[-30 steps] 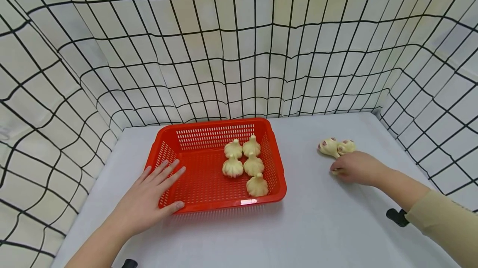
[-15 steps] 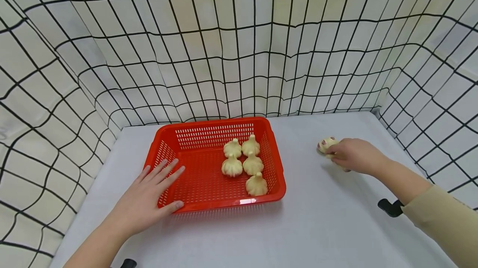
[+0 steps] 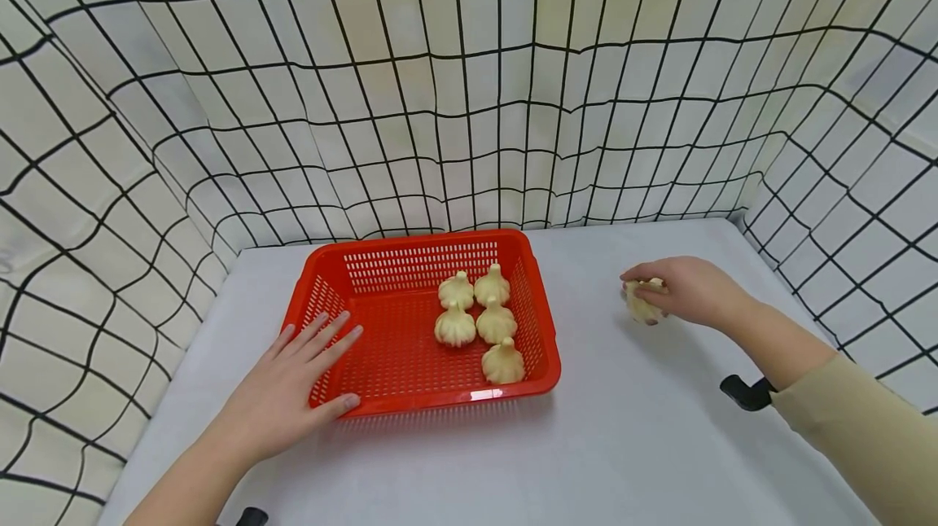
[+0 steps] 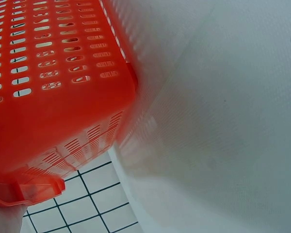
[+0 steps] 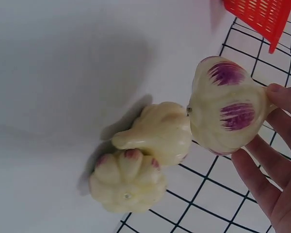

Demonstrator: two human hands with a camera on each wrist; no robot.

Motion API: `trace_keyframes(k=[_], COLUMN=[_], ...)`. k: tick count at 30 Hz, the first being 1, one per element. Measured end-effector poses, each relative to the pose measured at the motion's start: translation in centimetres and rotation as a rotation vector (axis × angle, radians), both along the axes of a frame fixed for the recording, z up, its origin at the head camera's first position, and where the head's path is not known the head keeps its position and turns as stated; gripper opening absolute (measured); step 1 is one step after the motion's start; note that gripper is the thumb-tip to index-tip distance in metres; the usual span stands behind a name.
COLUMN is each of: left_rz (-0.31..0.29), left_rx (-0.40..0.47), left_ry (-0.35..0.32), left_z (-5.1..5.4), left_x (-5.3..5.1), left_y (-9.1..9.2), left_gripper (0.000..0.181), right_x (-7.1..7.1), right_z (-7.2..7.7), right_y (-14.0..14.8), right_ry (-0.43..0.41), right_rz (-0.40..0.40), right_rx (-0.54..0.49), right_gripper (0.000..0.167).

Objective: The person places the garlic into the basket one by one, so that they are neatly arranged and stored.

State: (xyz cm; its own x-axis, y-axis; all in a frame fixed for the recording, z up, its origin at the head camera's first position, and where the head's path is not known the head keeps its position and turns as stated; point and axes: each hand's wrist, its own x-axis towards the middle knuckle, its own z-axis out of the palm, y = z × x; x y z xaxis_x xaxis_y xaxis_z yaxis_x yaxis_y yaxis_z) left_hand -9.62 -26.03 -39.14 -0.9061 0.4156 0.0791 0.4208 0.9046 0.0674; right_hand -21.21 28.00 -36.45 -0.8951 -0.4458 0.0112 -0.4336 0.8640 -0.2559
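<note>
My right hand (image 3: 692, 291) is over the bulbs at the table's right. In the right wrist view its thumb and fingers pinch a garlic bulb (image 5: 228, 106) with purple streaks by the narrow end. Two more bulbs lie together on the white cloth, one pale on its side (image 5: 160, 133) and one with reddish tips (image 5: 128, 182). The head view shows part of the pale bulbs (image 3: 643, 308) beneath my fingers. With fingers spread, my left hand (image 3: 282, 400) rests on the left side of the red basket (image 3: 440, 405). Several bulbs sit in the basket's right half, including one near its front (image 3: 503, 363).
A black net (image 3: 469, 111) on white sheeting rises behind the table and along both sides. White cloth (image 3: 454, 469) covers the table, with bare stretches in front of the basket and between the basket and my right hand.
My right hand has moved left and away from me, from the nearest bulb to over the others. My left hand, the basket and its bulbs stay as they were.
</note>
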Motion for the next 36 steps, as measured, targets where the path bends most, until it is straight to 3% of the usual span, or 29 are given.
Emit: trace_keyframes(k=[12,21,30,36], left_rz=[0.000,-0.003,0.005,0.005], left_rx=[-0.002,0.006,-0.008,-0.009], left_ry=[0.001,0.018,0.010,0.002], left_z=[0.0,-0.1,-0.1,-0.2], left_x=[0.0,0.0,-0.1,-0.2], left_y=[0.0,0.0,-0.1,-0.2], left_gripper=[0.084,0.083,0.086,0.086], right_x=[-0.4,-1.4,-1.8,-1.8], right_z=[2.5,3.4,5.3,6.3], right_y=[-2.7,-5.6,-9.5,-12.9], right_ry=[-0.010,0.005,0.000,-0.059], right_rz=[0.027,0.099,0.161,0.229], right_rx=[-0.097,-0.160,-0.220,-0.232], right_gripper=[0.031,0.031,0.032,0.029])
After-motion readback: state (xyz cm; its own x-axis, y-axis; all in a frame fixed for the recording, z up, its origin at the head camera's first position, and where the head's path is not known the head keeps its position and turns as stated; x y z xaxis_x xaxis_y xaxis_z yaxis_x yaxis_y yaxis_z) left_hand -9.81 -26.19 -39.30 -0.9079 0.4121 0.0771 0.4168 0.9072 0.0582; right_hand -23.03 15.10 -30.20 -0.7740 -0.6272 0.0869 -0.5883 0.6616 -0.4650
